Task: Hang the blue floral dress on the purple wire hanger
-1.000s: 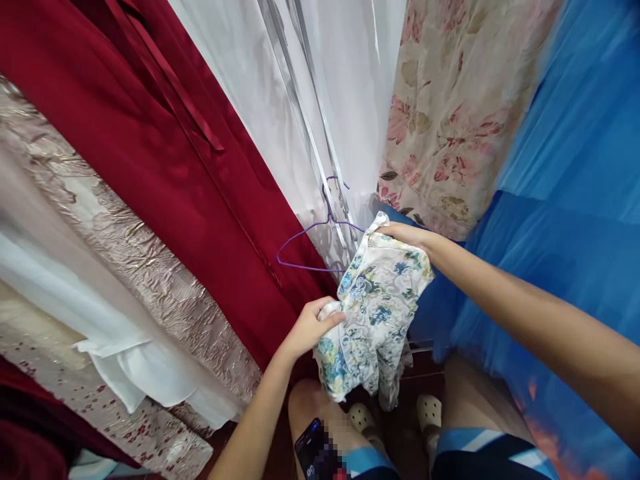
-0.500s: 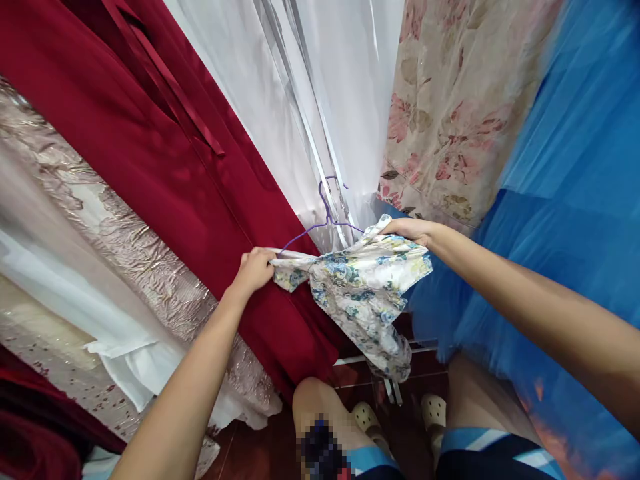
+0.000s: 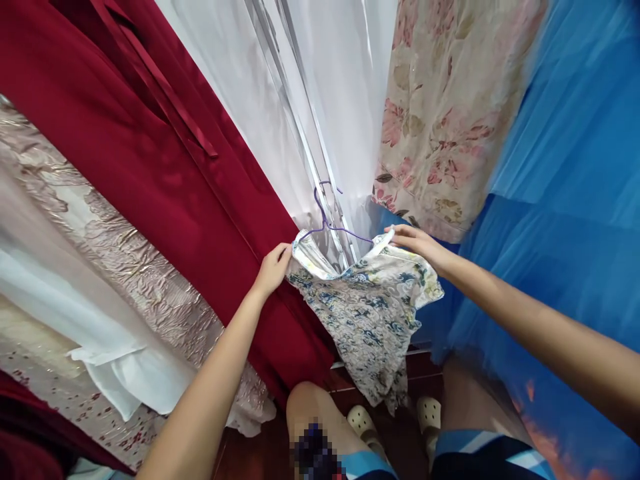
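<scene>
A white blouse with blue and yellow flowers (image 3: 367, 313) hangs on a purple hanger (image 3: 325, 220), its neckline spread wide and its body falling toward the floor. My left hand (image 3: 275, 269) is closed on the garment's left shoulder. At the other shoulder, my right hand (image 3: 417, 247) pinches the neckline edge between thumb and fingers. Both hanger arms run into the blouse's shoulders, so their ends are covered. The hanger's hook stands up against a white metal post (image 3: 305, 133) behind it.
Long garments hang all around: a dark red dress (image 3: 200, 207) to the left, white cloth (image 3: 210, 60) behind the post, a floral dress (image 3: 440, 133) and blue tulle (image 3: 565, 233) to the right. My knees and cream clogs (image 3: 360, 421) are below, over dark red floor tiles.
The bunched blouse has opened out and hangs wider and lower. My left hand moved right and slightly up along with its shoulder; my right hand shifted slightly right and down.
</scene>
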The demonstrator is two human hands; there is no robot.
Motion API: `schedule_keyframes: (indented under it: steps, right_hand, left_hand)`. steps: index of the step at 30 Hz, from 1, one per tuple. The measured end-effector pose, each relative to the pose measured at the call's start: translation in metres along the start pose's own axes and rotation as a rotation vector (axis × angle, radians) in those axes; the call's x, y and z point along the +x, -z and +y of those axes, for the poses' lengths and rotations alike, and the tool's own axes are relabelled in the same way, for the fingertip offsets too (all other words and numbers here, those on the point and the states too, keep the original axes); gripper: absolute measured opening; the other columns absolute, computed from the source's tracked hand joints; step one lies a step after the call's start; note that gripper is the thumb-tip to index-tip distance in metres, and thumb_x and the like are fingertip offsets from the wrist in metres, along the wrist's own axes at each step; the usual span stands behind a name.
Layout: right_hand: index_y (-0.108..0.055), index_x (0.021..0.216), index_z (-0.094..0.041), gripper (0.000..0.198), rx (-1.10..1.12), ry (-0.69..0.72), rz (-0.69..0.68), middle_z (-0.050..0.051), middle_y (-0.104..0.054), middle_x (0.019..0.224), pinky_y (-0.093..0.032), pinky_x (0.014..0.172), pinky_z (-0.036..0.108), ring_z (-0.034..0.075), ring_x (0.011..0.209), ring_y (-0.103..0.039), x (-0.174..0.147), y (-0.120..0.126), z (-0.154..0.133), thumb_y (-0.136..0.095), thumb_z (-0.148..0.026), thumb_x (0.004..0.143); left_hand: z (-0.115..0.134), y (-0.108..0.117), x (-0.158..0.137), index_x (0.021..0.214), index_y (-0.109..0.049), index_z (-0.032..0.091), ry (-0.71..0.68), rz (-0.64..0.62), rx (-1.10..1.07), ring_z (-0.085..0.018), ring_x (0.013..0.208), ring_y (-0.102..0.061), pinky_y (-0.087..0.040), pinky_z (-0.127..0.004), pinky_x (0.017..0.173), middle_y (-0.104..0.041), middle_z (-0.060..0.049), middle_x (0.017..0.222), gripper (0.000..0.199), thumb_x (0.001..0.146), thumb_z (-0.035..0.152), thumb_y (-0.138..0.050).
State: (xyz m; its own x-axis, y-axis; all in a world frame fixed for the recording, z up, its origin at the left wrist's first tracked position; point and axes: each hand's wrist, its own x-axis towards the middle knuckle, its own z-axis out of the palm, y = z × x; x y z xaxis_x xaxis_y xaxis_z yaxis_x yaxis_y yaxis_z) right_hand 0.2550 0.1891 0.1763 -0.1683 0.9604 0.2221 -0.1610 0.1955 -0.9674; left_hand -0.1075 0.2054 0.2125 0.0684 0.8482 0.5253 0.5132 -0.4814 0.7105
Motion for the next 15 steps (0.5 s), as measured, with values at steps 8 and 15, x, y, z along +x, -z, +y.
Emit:
schedule_keyframes:
  steps: [8, 15]
  right_hand:
    - [-0.056, 0.069, -0.02, 0.038, -0.315, 0.308, 0.214, -0.002, -0.049, 0.061, -0.033, 0.053, 0.028, 0.013, 0.056, -0.043, -0.053, 0.011, 0.004, -0.059, -0.051, 0.09]
    - [-0.061, 0.081, -0.019, 0.031, -0.075, 0.339, 0.165, -0.003, -0.06, 0.069, -0.041, 0.058, 0.026, 0.013, 0.059, -0.047, -0.025, -0.043, -0.066, -0.056, -0.047, 0.092]
  left_hand:
    - [0.005, 0.005, -0.045, 0.09, -0.071, 0.017, -0.093, 0.288, 0.208, -0.017, 0.078, -0.06, -0.04, -0.021, 0.073, -0.069, -0.002, 0.083, 0.02, 0.089, 0.033, -0.059]
    - [0.0, 0.012, -0.054, 0.095, -0.069, 0.019, 0.003, 0.167, 0.496, -0.02, 0.075, -0.064, -0.043, -0.025, 0.069, -0.071, -0.005, 0.082, 0.023, 0.092, 0.035, -0.052]
